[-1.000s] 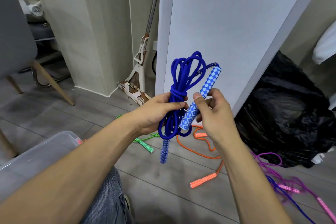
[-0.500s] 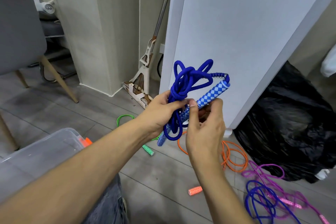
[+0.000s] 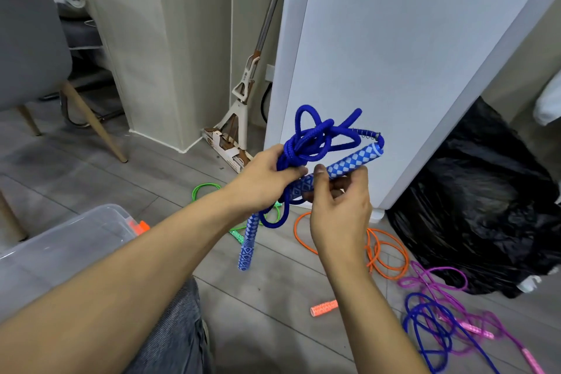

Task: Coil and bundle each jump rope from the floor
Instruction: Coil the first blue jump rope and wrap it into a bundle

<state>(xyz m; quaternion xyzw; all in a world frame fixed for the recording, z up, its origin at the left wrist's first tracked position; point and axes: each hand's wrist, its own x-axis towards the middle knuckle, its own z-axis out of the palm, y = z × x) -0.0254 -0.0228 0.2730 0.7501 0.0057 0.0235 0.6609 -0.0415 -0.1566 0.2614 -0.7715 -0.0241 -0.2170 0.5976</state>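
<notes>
A coiled blue jump rope [image 3: 315, 140] is held up in front of me, its loops knotted at the middle. My left hand [image 3: 264, 179] grips the bundle at the knot. My right hand [image 3: 337, 206] pinches one blue-and-white checkered handle [image 3: 349, 162], which points up to the right. The other handle [image 3: 249, 240] hangs down below my left hand. On the floor lie an orange rope [image 3: 385, 252] with its handle [image 3: 324, 307], a green rope [image 3: 206, 190], a pink rope [image 3: 449, 297] and a thin blue rope [image 3: 425, 331].
A clear plastic bin [image 3: 60, 249] stands at lower left. A white cabinet [image 3: 394, 55] rises ahead, a black plastic bag [image 3: 479, 206] beside it on the right. A mop [image 3: 243, 100] leans in the corner. A grey chair [image 3: 30, 39] is at left.
The bundle tilted, so the upper handle now lies flatter, pointing right. The lower handle swung down and hangs free. My view shifted, bringing more of the floor ropes at right into sight.
</notes>
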